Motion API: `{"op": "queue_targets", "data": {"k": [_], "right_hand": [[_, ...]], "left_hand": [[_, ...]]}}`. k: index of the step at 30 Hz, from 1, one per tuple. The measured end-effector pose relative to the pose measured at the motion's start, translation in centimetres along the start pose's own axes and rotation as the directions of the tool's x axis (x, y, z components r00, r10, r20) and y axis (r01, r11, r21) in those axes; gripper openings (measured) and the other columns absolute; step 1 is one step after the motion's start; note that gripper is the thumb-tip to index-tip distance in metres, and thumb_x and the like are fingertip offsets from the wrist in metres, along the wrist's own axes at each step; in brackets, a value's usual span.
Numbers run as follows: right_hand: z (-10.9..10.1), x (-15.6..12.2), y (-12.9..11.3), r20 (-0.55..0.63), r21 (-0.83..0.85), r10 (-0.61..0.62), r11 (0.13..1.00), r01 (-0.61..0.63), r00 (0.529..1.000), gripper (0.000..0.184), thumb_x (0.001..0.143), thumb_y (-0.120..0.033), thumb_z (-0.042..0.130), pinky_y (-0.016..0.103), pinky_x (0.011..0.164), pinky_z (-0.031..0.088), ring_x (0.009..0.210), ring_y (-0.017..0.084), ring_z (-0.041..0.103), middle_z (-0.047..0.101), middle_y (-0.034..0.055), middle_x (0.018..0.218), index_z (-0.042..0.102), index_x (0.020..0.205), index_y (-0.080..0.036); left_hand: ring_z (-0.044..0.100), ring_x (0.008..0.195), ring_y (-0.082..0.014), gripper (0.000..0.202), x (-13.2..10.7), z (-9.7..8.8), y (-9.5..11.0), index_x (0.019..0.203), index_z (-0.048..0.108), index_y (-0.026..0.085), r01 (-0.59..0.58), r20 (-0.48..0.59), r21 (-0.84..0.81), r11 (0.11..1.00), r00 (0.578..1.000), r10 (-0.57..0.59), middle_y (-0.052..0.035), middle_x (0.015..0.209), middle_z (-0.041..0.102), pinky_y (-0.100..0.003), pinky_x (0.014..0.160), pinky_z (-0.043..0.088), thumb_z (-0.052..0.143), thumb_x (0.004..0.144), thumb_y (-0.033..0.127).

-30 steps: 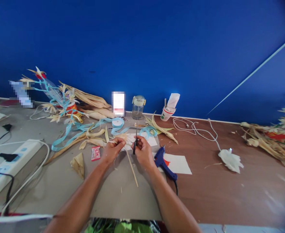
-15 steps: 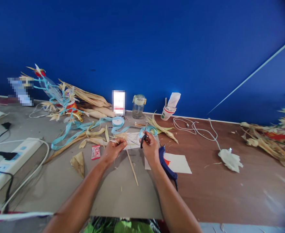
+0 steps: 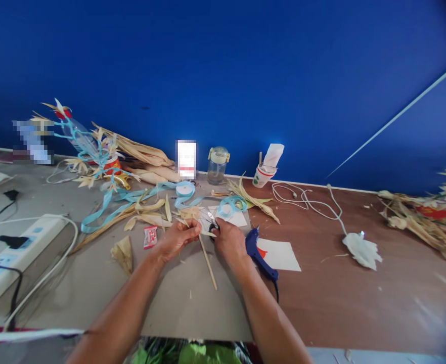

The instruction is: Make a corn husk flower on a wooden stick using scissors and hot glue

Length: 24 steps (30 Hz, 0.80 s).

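While the L hand (image 3: 179,237) is pinching a husk (image 3: 208,233) left of the glue gun (image 3: 260,255), the R hand (image 3: 231,241) is gripping scissors (image 3: 212,218) nearer it; husk's prob. feeling light, bendy, tearing easily, so needing a flat pinch near one end.

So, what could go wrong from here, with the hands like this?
The scissors in the right hand are close to the left hand, so a slip might cut it. The glue gun lies close beside the right wrist; if hot, it could cause a burn.
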State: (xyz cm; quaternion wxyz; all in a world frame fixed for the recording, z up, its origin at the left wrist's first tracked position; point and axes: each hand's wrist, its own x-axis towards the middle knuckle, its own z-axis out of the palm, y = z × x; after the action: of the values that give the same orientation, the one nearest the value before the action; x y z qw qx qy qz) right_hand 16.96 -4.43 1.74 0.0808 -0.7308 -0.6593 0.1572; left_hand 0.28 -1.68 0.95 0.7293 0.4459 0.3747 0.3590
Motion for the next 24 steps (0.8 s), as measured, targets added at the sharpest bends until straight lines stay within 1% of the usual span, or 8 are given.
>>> {"op": "queue_targets", "data": {"k": [4,9,13,15,18,21,23,24], "right_hand": [[-0.6,-0.1,-0.4,0.036,-0.048,-0.009,0.999,0.011,0.999,0.024,0.089,-0.024,0.042,0.027,0.067,0.039,0.088,0.021,0.066,0.069,0.0086,0.096,0.059,0.106,-0.023],[-0.8,0.3,-1.1,0.054,-0.101,-0.01,0.995,0.015,0.998,0.023,0.09,-0.023,0.042,0.028,0.067,0.042,0.087,0.023,0.067,0.068,0.0121,0.096,0.06,0.104,-0.02],[-0.9,0.4,-1.3,0.08,-0.109,0.0,0.994,0.009,0.997,0.021,0.089,-0.024,0.044,0.028,0.067,0.044,0.088,0.024,0.067,0.068,0.0131,0.095,0.06,0.102,-0.019],[-0.7,0.4,-1.1,0.074,-0.107,0.008,0.994,0.0,0.997,0.022,0.089,-0.025,0.045,0.028,0.067,0.044,0.087,0.024,0.068,0.069,0.0133,0.093,0.06,0.103,-0.018],[-0.4,0.4,-0.9,0.039,-0.104,0.015,0.995,-0.011,0.999,0.025,0.089,-0.028,0.044,0.029,0.068,0.044,0.087,0.026,0.068,0.07,0.0142,0.092,0.061,0.102,-0.016],[-0.2,0.4,-0.9,0.016,-0.09,0.007,0.996,-0.006,1.0,0.027,0.09,-0.031,0.043,0.03,0.07,0.044,0.087,0.026,0.067,0.07,0.0154,0.093,0.061,0.103,-0.015],[-0.2,0.3,-1.0,0.015,-0.07,-0.007,0.998,0.008,1.0,0.028,0.09,-0.032,0.044,0.03,0.071,0.044,0.087,0.026,0.067,0.07,0.0153,0.093,0.06,0.107,-0.015],[-0.3,0.2,-1.1,0.012,-0.057,-0.009,0.998,0.009,1.0,0.029,0.09,-0.032,0.045,0.03,0.071,0.043,0.087,0.026,0.067,0.07,0.0149,0.094,0.058,0.11,-0.016]], "left_hand": [[0.041,0.056,-0.0092,0.027,0.0,0.0,-0.1,0.066,0.061,0.015,0.004,0.023,0.027,1.0,1.0,-0.004,0.002,0.06,0.046,-0.022,0.055,0.034,0.076,0.062,0.038],[0.041,0.056,-0.0094,0.027,0.0,-0.2,-0.3,0.067,0.062,0.015,-0.004,0.031,0.034,0.999,1.0,0.002,0.0018,0.06,0.046,-0.023,0.055,0.033,0.075,0.063,0.038],[0.041,0.054,-0.0089,0.027,0.1,-0.1,-0.3,0.066,0.062,0.015,0.001,0.03,0.036,0.999,1.0,-0.002,0.0021,0.059,0.047,-0.023,0.054,0.032,0.076,0.062,0.039],[0.04,0.054,-0.0082,0.028,0.3,-0.1,-0.3,0.064,0.062,0.015,-0.009,0.005,0.019,1.0,1.0,0.009,0.0026,0.058,0.047,-0.022,0.055,0.033,0.077,0.061,0.038],[0.042,0.055,-0.0085,0.029,0.5,-0.1,-0.5,0.065,0.061,0.015,-0.064,-0.09,0.012,0.998,0.994,0.065,0.0021,0.06,0.05,-0.022,0.056,0.035,0.077,0.061,0.039],[0.041,0.053,-0.0088,0.027,0.7,-0.1,-0.7,0.07,0.062,0.015,-0.147,-0.224,0.116,0.982,0.96,0.171,0.0023,0.059,0.05,-0.022,0.052,0.031,0.072,0.066,0.04],[0.039,0.052,-0.0095,0.023,0.7,0.0,-0.8,0.072,0.064,0.016,-0.211,-0.312,0.25,0.945,0.906,0.285,0.0022,0.059,0.051,-0.023,0.051,0.029,0.069,0.069,0.039],[0.041,0.054,-0.0106,0.021,0.6,0.0,-0.9,0.072,0.065,0.017,-0.249,-0.35,0.33,0.911,0.863,0.363,0.0014,0.06,0.053,-0.023,0.052,0.03,0.068,0.071,0.037]]}}
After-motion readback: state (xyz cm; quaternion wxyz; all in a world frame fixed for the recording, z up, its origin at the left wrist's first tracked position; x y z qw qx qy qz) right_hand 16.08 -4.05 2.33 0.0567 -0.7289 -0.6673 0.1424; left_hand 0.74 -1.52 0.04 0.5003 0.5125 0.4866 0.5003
